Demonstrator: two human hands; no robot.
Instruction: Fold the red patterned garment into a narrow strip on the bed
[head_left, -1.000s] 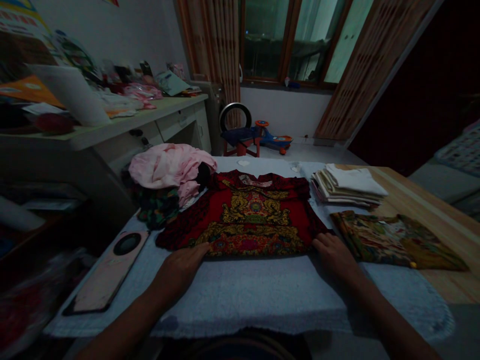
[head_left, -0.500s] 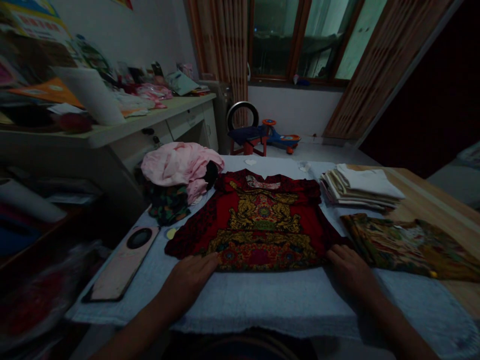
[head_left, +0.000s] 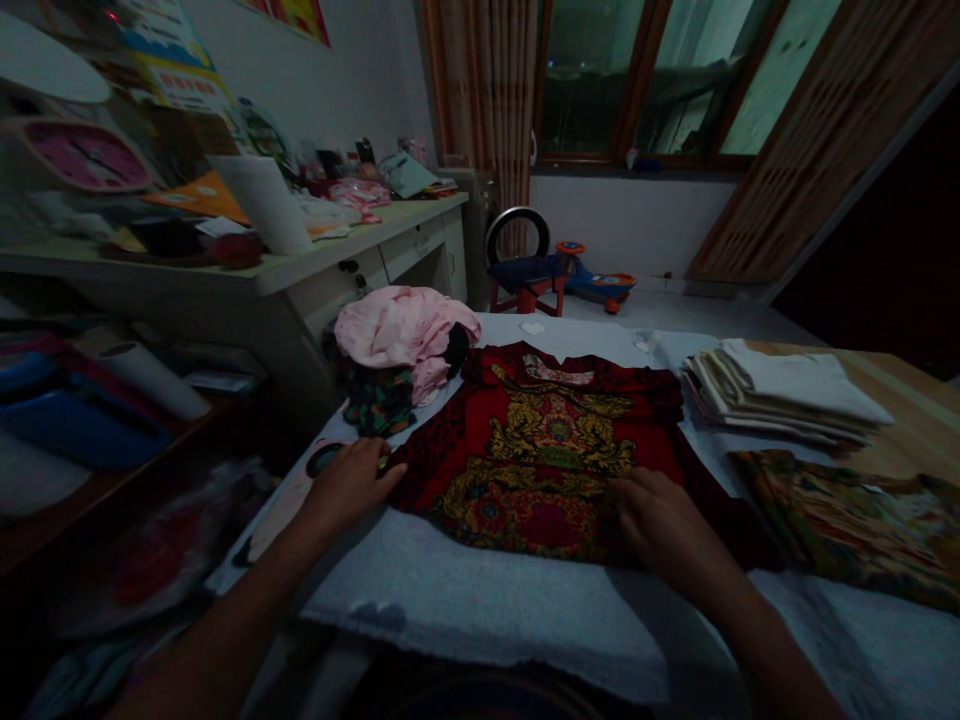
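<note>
A blue cloth [head_left: 495, 605] covers much of the wooden desk [head_left: 930, 400]. On it lies a red patterned shirt [head_left: 559, 430], spread out, collar away. The left hand [head_left: 352, 480], thumb and fingers parted, is at its sleeve; the right hand [head_left: 660, 515] curls over its lower front, whether pinching fabric I cannot tell. Pink clothing [head_left: 394, 325] and folded clothes [head_left: 802, 390] flank it.

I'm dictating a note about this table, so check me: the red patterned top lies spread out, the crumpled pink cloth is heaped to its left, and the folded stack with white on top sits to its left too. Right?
Not quite: the head view shows the folded stack to the right of the red patterned top. The crumpled pink cloth is indeed to its left.
</note>
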